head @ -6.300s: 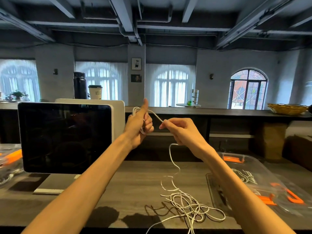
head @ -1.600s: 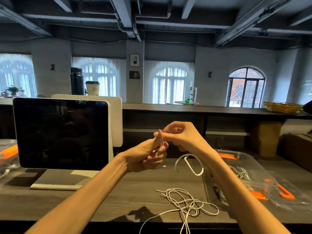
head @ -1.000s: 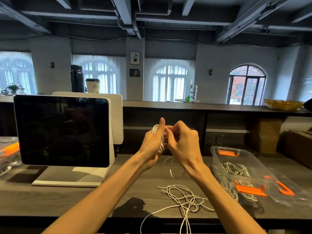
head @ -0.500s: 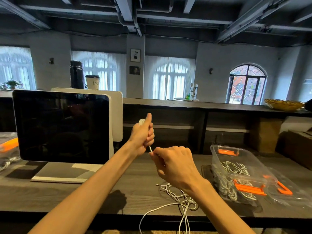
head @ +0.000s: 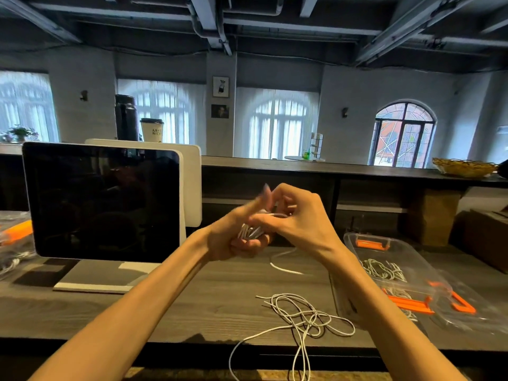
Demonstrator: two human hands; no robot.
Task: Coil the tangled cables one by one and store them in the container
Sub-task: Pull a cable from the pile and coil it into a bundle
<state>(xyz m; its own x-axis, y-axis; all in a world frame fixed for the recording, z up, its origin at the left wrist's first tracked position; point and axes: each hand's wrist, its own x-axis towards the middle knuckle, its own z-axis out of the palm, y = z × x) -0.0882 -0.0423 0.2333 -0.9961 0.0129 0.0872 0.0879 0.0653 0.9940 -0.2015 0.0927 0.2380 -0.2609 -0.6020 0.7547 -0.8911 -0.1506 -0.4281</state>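
A white cable coil [head: 251, 231] sits above the bench [head: 192, 306], gripped by the left hand [head: 236, 237], thumb raised and blurred. The right hand [head: 297, 218] pinches its strand. Tangled cables [head: 302, 316] lie below; the clear container [head: 395, 273] stands right, a dark monitor [head: 101, 202] left.

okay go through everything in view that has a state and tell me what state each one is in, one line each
Left hand: curled round a bundle of coiled white cable.
Right hand: pinching the cable's loose run at the bundle.
Tangled white cables on the dark wooden table: uncoiled, ends hanging over the front edge.
Clear plastic container with orange latches: open, coiled cables inside.
Clear lid: off, beside the container.
Dark-screened monitor: off.
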